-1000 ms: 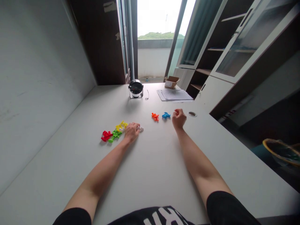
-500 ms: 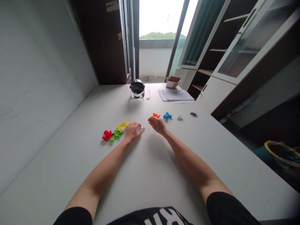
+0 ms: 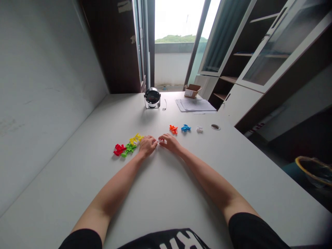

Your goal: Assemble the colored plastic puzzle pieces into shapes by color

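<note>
On the white table (image 3: 166,193), our head camera shows a small white plastic piece (image 3: 157,141) between our left hand (image 3: 147,146) and right hand (image 3: 169,143). Both grips are half curled, fingers meeting at the piece from either side; how firmly it is held, we cannot tell. Red pieces (image 3: 119,149), green pieces (image 3: 129,148) and yellow pieces (image 3: 135,139) lie around the left hand's nine o'clock. An orange piece (image 3: 173,129), a blue piece (image 3: 185,128) and another white piece (image 3: 199,129) lie between the right hand's twelve and two o'clock.
</note>
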Demonstrator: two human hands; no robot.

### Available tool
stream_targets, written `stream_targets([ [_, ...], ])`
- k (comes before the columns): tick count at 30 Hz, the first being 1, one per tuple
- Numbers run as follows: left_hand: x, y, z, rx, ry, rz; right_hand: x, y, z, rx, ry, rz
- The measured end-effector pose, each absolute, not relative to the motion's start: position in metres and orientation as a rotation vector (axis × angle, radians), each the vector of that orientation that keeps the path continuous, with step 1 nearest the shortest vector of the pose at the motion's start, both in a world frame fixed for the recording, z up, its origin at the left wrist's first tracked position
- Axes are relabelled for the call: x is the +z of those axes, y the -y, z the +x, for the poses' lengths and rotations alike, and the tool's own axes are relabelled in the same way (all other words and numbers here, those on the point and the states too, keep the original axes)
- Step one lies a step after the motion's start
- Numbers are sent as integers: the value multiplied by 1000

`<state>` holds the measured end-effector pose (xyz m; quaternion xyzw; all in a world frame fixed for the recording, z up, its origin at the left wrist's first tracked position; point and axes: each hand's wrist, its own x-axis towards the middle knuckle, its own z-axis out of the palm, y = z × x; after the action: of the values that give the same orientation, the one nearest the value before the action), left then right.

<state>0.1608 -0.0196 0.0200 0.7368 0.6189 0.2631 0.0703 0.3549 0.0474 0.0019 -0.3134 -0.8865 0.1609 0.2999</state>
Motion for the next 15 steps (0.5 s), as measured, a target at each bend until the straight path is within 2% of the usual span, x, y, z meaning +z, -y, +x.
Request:
stream_targets([
  [15,22,19,161,860,-1811,2167,1,-45,353,532,2290,-782],
])
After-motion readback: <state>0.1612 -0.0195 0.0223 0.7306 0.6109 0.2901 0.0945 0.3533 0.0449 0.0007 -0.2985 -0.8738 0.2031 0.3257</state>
